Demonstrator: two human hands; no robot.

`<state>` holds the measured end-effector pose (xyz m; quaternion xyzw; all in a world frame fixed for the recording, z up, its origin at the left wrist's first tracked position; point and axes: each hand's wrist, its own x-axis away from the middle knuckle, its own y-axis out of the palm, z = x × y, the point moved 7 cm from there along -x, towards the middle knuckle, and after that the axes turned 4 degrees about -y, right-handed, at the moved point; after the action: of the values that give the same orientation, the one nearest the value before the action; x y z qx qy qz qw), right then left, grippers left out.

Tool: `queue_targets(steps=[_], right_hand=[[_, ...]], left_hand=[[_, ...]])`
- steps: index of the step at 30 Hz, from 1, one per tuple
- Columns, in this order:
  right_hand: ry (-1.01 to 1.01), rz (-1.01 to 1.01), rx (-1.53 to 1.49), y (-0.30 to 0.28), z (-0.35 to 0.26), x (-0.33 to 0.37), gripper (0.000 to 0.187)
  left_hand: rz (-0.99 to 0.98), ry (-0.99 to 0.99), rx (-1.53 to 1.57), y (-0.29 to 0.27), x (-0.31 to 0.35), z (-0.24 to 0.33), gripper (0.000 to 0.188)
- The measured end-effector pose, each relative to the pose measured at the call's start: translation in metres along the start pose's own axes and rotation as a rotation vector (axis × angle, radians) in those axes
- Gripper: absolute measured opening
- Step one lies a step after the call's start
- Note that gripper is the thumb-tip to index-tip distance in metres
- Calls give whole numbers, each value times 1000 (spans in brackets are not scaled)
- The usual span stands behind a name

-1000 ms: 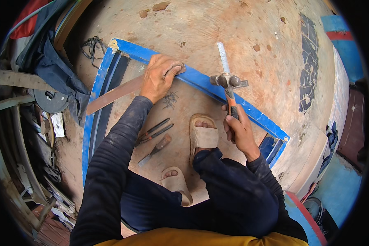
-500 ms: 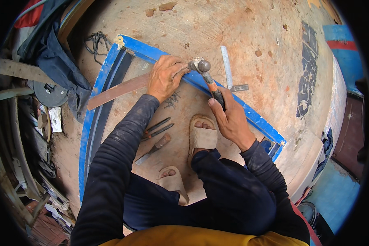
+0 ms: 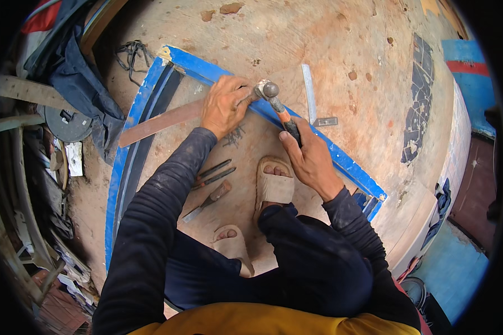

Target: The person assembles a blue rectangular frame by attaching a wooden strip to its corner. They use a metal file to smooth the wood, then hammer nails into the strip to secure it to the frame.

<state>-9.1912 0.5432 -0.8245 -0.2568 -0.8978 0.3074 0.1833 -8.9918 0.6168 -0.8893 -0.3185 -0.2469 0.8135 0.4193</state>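
Observation:
My left hand (image 3: 224, 106) rests at the far rail of a blue wooden frame (image 3: 349, 162), fingers pinched together; whatever they hold is hidden. A brown wooden strip (image 3: 162, 124) runs from the frame's left side to beneath this hand. My right hand (image 3: 310, 162) grips a ball-peen hammer (image 3: 285, 115) by its black and orange handle. The hammer's head is right beside my left fingertips, over the rail. Inside the frame, on the floor, lie a small heap of nails (image 3: 235, 135), dark metal rods (image 3: 215, 172) and a chisel with a wooden handle (image 3: 212, 198).
A try square (image 3: 309, 92) lies just beyond the frame. Dark cord (image 3: 133, 58) is bunched near the far left corner. Dark cloth (image 3: 84, 84) and piled scrap crowd the left. My sandalled feet (image 3: 275, 181) are inside the frame. Blue panels (image 3: 452, 268) stand at right.
The hammer and my right hand have shifted slightly left, bringing the hammer's head closer to my left fingertips. My left hand keeps its place on the frame.

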Motion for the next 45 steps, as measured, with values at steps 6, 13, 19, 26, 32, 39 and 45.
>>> queue_targets(steps=[6, 13, 19, 26, 32, 39, 45], right_hand=[[-66, 75, -53, -7, -7, 0, 38], [47, 89, -95, -8, 13, -1, 39], [79, 154, -82, 7, 33, -38, 42], [153, 80, -143, 41, 44, -108, 39], [324, -41, -225, 47, 50, -102, 40], [201, 18, -148, 47, 49, -108, 43], [105, 108, -131, 15, 32, -48, 47]], left_hand=[[-8, -16, 0, 1, 1, -2, 16], [-29, -24, 72, 0, 0, -4, 19], [-85, -49, 36, -4, 1, -3, 38], [-127, -79, 28, -5, -1, -3, 44], [-157, -176, -146, -29, 15, -23, 48], [-245, -171, -419, -43, 31, -45, 62], [-269, -172, -451, -41, 31, -46, 61]])
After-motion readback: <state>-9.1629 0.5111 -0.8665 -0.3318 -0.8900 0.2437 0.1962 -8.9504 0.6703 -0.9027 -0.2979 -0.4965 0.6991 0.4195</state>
